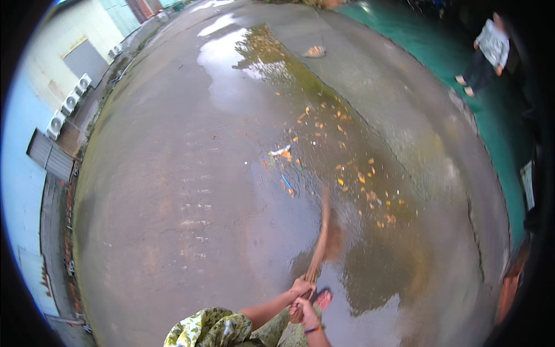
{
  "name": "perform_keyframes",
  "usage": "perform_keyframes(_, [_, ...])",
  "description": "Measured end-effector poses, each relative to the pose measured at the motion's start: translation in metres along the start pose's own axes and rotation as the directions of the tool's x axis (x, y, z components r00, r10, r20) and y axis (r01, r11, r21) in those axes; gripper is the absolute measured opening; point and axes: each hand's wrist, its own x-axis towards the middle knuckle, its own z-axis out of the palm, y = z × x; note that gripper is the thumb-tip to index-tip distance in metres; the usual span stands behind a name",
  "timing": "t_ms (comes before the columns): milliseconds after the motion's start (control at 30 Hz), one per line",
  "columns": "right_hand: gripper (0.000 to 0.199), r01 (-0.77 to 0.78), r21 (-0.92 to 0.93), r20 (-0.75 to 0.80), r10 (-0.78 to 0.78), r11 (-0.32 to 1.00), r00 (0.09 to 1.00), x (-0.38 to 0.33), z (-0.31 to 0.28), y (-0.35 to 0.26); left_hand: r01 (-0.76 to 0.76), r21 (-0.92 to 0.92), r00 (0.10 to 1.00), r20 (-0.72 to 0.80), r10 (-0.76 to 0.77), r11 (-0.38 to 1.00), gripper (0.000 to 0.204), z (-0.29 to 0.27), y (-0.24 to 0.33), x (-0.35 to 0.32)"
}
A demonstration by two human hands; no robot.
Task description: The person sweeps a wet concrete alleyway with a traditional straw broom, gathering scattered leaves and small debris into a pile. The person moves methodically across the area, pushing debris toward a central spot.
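Observation:
Both my hands grip the handle of a straw broom (324, 237) low in the view. My left hand (300, 286) holds the handle higher up, and my right hand (305, 312), with a band on its wrist, holds the butt end just below. The blurred bristles reach forward over wet concrete (191, 191). Ahead of the bristles lie scattered orange leaves (352, 173), a white scrap (280, 151) and a small blue stick (287, 183). My foot in a red sandal (322, 299) stands beside my hands.
A long puddle (277, 63) runs up the middle of the yard. Another person (488, 52) stands on the green floor at the upper right. A pale building with air-conditioner units (69, 104) lines the left edge. A leaf pile (315, 52) lies far ahead.

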Motion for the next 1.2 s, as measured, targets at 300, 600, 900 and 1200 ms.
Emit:
perform_keyframes(300, [0.012, 0.331, -0.066, -0.216, -0.337, 0.941, 0.916, -0.136, -0.009, -0.025, -0.085, -0.195, 0.990, 0.098, 0.106, 0.977, 0.088, 0.123, 0.075, -0.077])
perform_keyframes(600, [0.013, 0.606, 0.212, -0.586, -0.396, 0.767, 0.707, -0.113, -0.077, -0.159, 0.029, 0.362, 0.798, 0.553, -0.239, 0.932, 0.029, 0.271, 0.099, 0.077])
perform_keyframes(900, [0.010, 0.273, -0.228, -0.044, -0.290, 0.934, 0.956, 0.031, 0.071, -0.238, 0.021, -0.325, 0.997, 0.079, 0.005, 0.945, 0.016, 0.015, 0.216, 0.111])
perform_keyframes(1200, [0.016, 0.363, -0.027, -0.115, -0.364, 0.931, 0.924, -0.105, 0.055, -0.271, -0.355, 0.140, 0.935, 0.049, 0.351, 0.924, 0.069, 0.109, 0.246, 0.068])
